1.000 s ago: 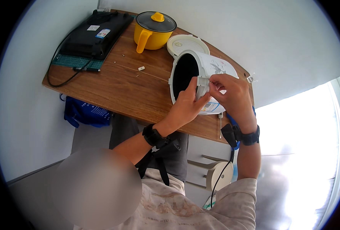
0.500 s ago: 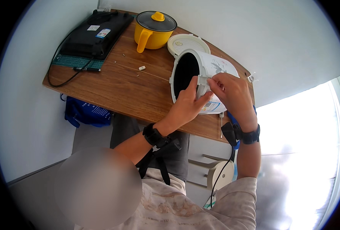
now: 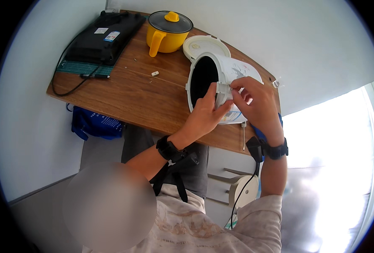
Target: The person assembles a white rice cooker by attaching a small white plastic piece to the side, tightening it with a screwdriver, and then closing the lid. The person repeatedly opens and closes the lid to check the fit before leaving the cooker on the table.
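Note:
A white bucket (image 3: pixel 240 66) lies on its side at the table's right, its dark opening turned left. My left hand (image 3: pixel 201 110) holds the rim, fingers and thumb around a white latch piece (image 3: pixel 223 87) that sits on it. At the right end of that piece, my right hand (image 3: pixel 254 99) pinches thumb and forefinger together on a tiny part, too small to name. Just below the bucket a thin screwdriver (image 3: pixel 244 137) lies near the table edge. The round white lid (image 3: pixel 206 45) rests behind the bucket.
A yellow pot (image 3: pixel 168 37) with a glass lid stands at the back. To the left, a black flat device (image 3: pixel 107 40) with a cable lies on a green mat (image 3: pixel 75 67). A small white piece (image 3: pixel 155 73) lies mid-table. A blue bag (image 3: pixel 96 122) is below the left edge.
My right hand has shifted slightly, its pinching fingers drawn a little more upright at the latch piece. My left hand keeps its hold on the rim, and the bucket has hardly moved.

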### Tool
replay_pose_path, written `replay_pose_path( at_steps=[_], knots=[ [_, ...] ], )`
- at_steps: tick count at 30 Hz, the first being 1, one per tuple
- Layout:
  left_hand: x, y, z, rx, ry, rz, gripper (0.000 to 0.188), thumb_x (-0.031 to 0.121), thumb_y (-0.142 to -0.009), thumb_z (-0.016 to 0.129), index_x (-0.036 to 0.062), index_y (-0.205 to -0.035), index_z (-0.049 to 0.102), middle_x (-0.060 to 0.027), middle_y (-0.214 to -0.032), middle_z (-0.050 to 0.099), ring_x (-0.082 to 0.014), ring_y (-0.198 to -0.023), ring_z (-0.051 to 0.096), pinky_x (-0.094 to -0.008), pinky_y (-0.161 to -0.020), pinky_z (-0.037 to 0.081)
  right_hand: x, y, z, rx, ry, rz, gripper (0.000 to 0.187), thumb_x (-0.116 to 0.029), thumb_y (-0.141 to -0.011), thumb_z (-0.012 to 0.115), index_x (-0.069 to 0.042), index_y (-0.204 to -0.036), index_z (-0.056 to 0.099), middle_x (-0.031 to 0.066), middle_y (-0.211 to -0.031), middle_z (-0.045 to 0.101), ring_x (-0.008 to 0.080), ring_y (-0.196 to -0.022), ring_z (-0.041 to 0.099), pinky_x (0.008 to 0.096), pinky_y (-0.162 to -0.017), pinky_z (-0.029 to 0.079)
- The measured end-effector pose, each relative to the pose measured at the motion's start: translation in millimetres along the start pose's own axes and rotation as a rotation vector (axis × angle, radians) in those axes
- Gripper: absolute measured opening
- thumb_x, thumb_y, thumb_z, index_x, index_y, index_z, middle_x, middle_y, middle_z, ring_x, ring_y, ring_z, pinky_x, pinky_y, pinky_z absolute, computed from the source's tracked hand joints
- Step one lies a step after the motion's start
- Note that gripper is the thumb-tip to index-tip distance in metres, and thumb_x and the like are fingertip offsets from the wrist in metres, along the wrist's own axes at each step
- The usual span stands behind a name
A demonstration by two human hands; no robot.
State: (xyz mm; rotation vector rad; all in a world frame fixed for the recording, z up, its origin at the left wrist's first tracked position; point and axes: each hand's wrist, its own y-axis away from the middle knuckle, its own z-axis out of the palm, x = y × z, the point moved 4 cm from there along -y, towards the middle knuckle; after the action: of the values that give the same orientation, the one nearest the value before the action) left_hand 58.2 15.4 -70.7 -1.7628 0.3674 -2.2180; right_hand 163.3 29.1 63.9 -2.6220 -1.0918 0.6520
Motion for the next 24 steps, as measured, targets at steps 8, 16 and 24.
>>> replay_pose_path(
  at_steps=[8, 16, 24],
  knots=[
    [4.1, -3.1, -2.4, 0.003, -0.089, -0.001, 0.043, 0.029, -0.099, 0.064, 0.0014, -0.123, 0.042, -0.0241, -0.091, 0.069, -0.0343, -0.072, 0.071, -0.037, -0.062, 0.053, -4.1, -1.7, 9.8, -0.02, 0.207, -0.154, 0.009, -0.011, -0.095, 0.062, -0.002, -0.095, 0.058, 0.0118, -0.082, 0.064, 0.0309, -0.073, 0.067, 0.0365, -0.065, 0.054],
    [-2.1, -4.2, -2.4, 0.006, -0.038, 0.019, 0.041, 0.027, -0.099, 0.064, 0.0012, -0.123, 0.042, -0.0209, -0.083, 0.068, -0.027, -0.062, 0.067, -0.0346, -0.057, 0.05, -14.8, -3.9, 15.4, -0.006, 0.476, -0.263, 0.016, -0.014, -0.096, 0.062, -0.003, -0.09, 0.052, 0.0111, -0.078, 0.056, 0.0286, -0.073, 0.066, 0.0361, -0.062, 0.053],
    [-4.8, -4.9, -0.2, 0.012, -0.004, 0.002, 0.043, 0.029, -0.099, 0.065, 0.0015, -0.125, 0.043, -0.0208, -0.085, 0.068, -0.0264, -0.062, 0.067, -0.035, -0.058, 0.05, -0.2, -0.4, 16.1, -0.013, 0.453, -0.192, 0.018, -0.017, -0.095, 0.064, -0.004, -0.09, 0.053, 0.0116, -0.076, 0.06, 0.0296, -0.067, 0.064, 0.0381, -0.059, 0.051]
  ],
)
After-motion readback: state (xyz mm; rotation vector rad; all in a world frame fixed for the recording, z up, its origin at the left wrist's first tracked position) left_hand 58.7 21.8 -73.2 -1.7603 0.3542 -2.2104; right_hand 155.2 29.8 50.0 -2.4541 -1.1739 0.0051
